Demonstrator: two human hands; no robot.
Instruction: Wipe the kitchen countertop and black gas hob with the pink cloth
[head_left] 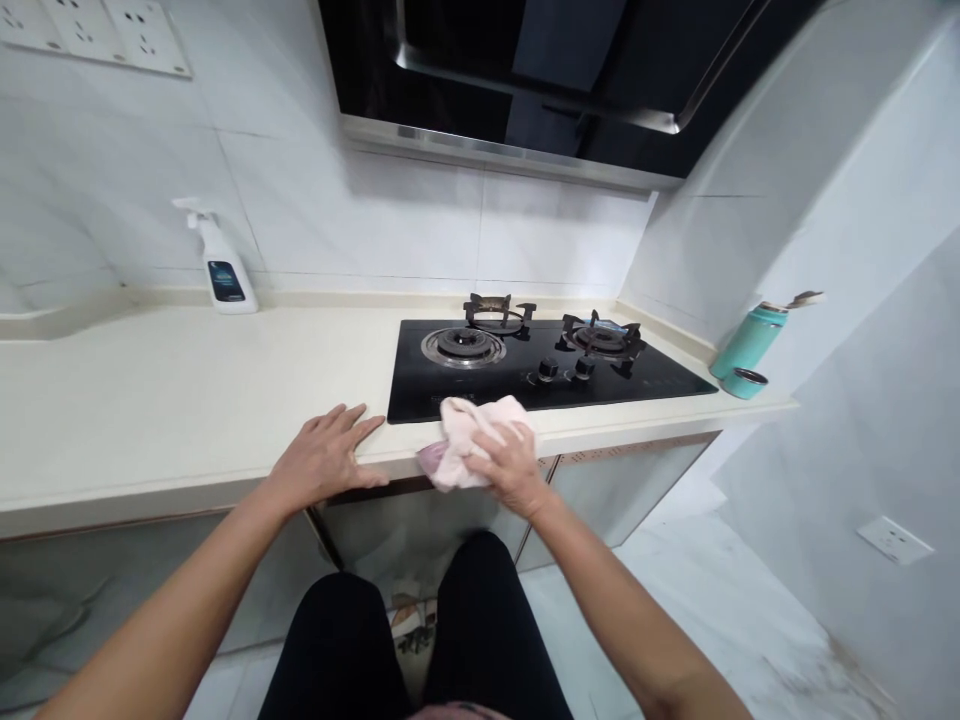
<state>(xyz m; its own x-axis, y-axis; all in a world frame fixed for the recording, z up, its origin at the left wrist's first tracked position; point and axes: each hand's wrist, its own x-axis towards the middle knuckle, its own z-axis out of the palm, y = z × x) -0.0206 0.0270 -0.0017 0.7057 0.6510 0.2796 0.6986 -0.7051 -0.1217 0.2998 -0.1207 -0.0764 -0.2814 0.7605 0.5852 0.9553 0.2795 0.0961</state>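
Note:
My left hand (326,458) lies flat and open on the front edge of the cream countertop (172,400), fingers spread, holding nothing. My right hand (510,465) is closed on a crumpled pink cloth (466,430), pressed at the counter's front edge just before the black glass gas hob (540,372). The hob has two burners and two knobs near its front. One burner grate sits off to the back.
A white spray bottle (221,262) stands at the back left against the tiled wall. A teal flask (748,340) and its cap (745,382) sit at the counter's right end. A black range hood (525,80) hangs overhead. Wall sockets are at the upper left.

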